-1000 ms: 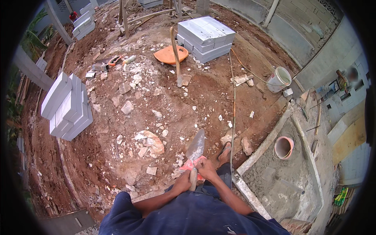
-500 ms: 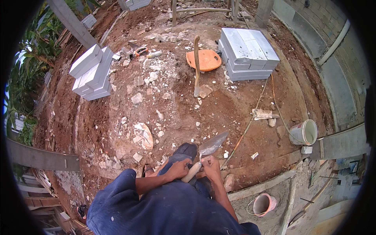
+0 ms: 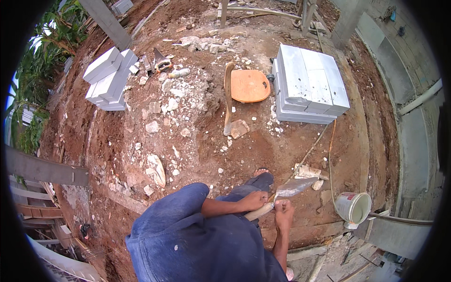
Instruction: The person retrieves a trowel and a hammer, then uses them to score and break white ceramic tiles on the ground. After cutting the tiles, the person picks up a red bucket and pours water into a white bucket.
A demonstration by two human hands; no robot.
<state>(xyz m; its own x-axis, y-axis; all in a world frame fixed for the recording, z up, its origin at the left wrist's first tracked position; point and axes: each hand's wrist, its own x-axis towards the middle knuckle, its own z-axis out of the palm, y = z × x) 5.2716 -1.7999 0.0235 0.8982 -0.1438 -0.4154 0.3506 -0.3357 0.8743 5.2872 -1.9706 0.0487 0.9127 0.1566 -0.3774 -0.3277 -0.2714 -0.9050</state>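
Observation:
A mason's trowel (image 3: 292, 188) with a grey, mortar-stained blade and a pale wooden handle is held in front of my body, blade pointing right. My left hand (image 3: 254, 200) is closed around the handle, whose end sticks out below it. My right hand (image 3: 284, 208) grips the trowel at the neck, just behind the blade. Both forearms are bare and come out of a blue garment (image 3: 197, 235). My foot (image 3: 261, 176) stands on red earth just above the hands.
A white bucket (image 3: 353, 207) stands to the right. Pale blocks are stacked at the far right (image 3: 310, 84) and the far left (image 3: 108, 77). An orange basin (image 3: 250, 85), a long-handled tool (image 3: 229, 96) and broken rubble (image 3: 188, 94) lie ahead. A string (image 3: 310, 150) runs across the dirt.
The view has swung round, so the block stacks and bucket shifted in frame. The trowel blade went from pointing up to pointing right. Both hands stay on it.

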